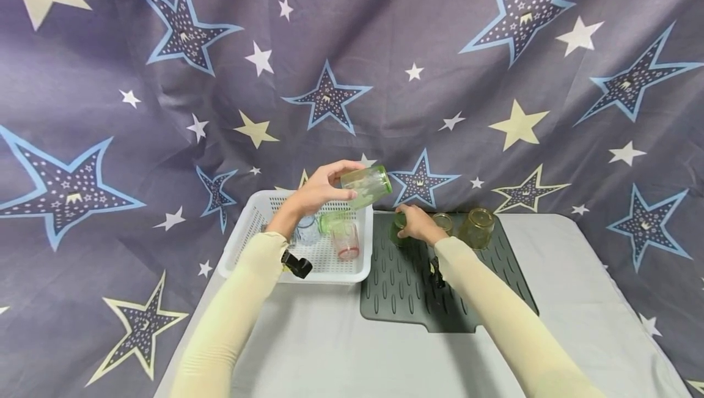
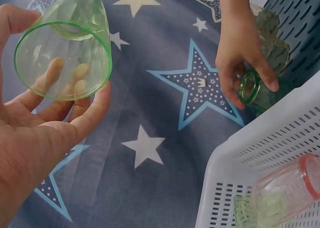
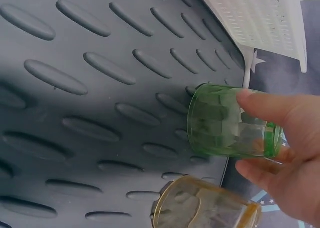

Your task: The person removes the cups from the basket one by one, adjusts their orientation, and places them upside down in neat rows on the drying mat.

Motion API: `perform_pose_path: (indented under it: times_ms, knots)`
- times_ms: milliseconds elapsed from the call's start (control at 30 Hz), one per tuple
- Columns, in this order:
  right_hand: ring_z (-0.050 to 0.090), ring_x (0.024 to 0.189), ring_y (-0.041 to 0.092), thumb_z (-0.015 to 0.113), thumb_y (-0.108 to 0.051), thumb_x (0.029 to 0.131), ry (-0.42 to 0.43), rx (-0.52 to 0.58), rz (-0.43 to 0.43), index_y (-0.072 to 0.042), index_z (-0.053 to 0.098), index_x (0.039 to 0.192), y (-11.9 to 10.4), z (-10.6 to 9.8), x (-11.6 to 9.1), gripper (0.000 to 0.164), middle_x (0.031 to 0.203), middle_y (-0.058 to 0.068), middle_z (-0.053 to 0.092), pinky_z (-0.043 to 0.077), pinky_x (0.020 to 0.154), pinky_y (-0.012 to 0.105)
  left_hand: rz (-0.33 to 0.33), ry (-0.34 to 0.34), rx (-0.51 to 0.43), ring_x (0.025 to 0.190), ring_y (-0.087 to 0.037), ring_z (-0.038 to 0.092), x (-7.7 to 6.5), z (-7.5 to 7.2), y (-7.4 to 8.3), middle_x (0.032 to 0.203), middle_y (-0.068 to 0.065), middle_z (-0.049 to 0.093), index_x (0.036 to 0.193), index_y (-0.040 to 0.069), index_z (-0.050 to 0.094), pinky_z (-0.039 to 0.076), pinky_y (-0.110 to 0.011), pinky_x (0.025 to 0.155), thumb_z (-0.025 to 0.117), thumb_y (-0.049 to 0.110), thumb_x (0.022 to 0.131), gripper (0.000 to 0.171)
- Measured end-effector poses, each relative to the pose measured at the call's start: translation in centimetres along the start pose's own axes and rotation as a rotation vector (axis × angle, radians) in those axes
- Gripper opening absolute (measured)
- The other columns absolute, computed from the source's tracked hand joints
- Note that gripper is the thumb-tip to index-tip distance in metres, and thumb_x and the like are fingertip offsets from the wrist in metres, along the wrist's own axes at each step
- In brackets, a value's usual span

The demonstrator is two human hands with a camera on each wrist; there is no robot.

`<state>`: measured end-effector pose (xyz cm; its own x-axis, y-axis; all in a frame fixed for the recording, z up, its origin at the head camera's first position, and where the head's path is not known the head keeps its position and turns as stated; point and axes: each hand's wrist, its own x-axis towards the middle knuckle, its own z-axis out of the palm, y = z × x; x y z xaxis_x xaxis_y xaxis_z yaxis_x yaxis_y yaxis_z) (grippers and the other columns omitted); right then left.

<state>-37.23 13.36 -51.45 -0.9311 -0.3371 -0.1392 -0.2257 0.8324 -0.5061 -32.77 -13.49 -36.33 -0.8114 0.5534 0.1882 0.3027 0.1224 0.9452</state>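
My left hand (image 1: 319, 189) grips a clear green-rimmed drinking glass (image 1: 364, 187) around its side, tilted in the air over the right part of the white basket. In the left wrist view, the mouth of this glass faces the camera, with fingertips visible through it. My right hand (image 1: 420, 225) holds a green glass (image 3: 225, 120) between thumb and fingers at the back left of the dark drying mat (image 1: 396, 306). The right wrist view shows that glass with its wide end at the mat and the thumb along its side. An amber glass (image 3: 200, 208) stands beside it.
Inside the white perforated basket (image 1: 324, 279) lie a red-rimmed glass (image 1: 344, 240), a bluish glass (image 1: 307, 232) and a green one (image 1: 330, 222). A larger amber glass (image 1: 477, 228) stands at the mat's back right. Behind the table hangs a star-patterned cloth (image 1: 385, 104).
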Motion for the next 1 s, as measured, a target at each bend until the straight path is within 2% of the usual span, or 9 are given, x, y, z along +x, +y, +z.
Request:
perform_pose_path:
  times_ms: [233,400,533,667,833,933,1000]
  knots:
    - [0.039,0.144,0.048,0.083,-0.015,0.084,-0.011,0.062,-0.046,-0.006,0.032,0.159,0.4,-1.3,-0.6,0.09,0.157,0.027,0.041,0.042,0.112,0.061,0.016,0.029,-0.03,0.1,-0.016,0.062,0.3,0.8,0.0,0.118,0.0,0.066,0.141,-0.001,0.055,0.056,-0.026,0.08,0.071,-0.001,0.085,0.058]
    - [0.037,0.145,0.048,0.078,-0.02,0.089,0.042,0.137,-0.118,-0.002,0.032,0.157,-0.1,-4.1,-0.9,0.084,0.159,0.026,0.037,0.035,0.117,0.062,0.059,0.064,-0.048,0.103,-0.015,0.062,0.6,1.2,0.2,0.119,0.003,0.066,0.139,-0.004,0.055,0.055,-0.027,0.085,0.071,-0.004,0.083,0.058]
    - [0.042,0.141,0.049,0.072,-0.021,0.093,0.101,0.319,-0.161,-0.001,0.036,0.155,-1.2,-6.9,-1.6,0.075,0.156,0.029,0.039,0.038,0.116,0.06,0.091,0.072,-0.058,0.106,-0.016,0.061,0.9,1.4,0.2,0.12,0.002,0.066,0.138,-0.005,0.055,0.054,-0.028,0.088,0.071,-0.005,0.082,0.058]
    - [0.049,0.135,0.048,0.065,-0.019,0.099,0.129,0.585,-0.168,-0.003,0.037,0.155,-3.1,-9.9,-3.1,0.065,0.149,0.032,0.045,0.046,0.11,0.057,0.104,0.078,-0.072,0.106,-0.017,0.06,1.2,1.7,0.2,0.122,0.001,0.065,0.137,-0.005,0.056,0.054,-0.028,0.089,0.072,-0.005,0.082,0.058]
    - [0.051,0.135,0.041,0.055,-0.022,0.105,0.125,0.847,-0.19,-0.008,0.039,0.154,-5.5,-12.8,-5.4,0.054,0.15,0.025,0.046,0.047,0.109,0.056,0.112,0.092,-0.109,0.105,-0.016,0.062,1.5,2.5,0.1,0.118,0.001,0.066,0.136,-0.007,0.055,0.057,-0.027,0.084,0.072,-0.007,0.08,0.059]
    - [0.051,0.135,0.039,0.054,-0.023,0.105,0.097,0.916,-0.22,-0.01,0.039,0.154,-6.6,-13.9,-6.6,0.053,0.152,0.024,0.044,0.045,0.111,0.058,0.117,0.094,-0.127,0.105,-0.015,0.063,1.8,3.1,0.1,0.12,0.003,0.066,0.137,-0.008,0.054,0.058,-0.026,0.083,0.072,-0.009,0.079,0.06]
    - [0.051,0.134,0.035,0.055,-0.024,0.104,0.084,0.913,-0.235,-0.012,0.04,0.154,-7.1,-14.4,-7.4,0.053,0.15,0.021,0.046,0.046,0.11,0.057,0.122,0.09,-0.139,0.106,-0.014,0.063,1.9,3.4,0.1,0.121,0.002,0.065,0.137,-0.008,0.053,0.058,-0.026,0.083,0.071,-0.01,0.079,0.061]
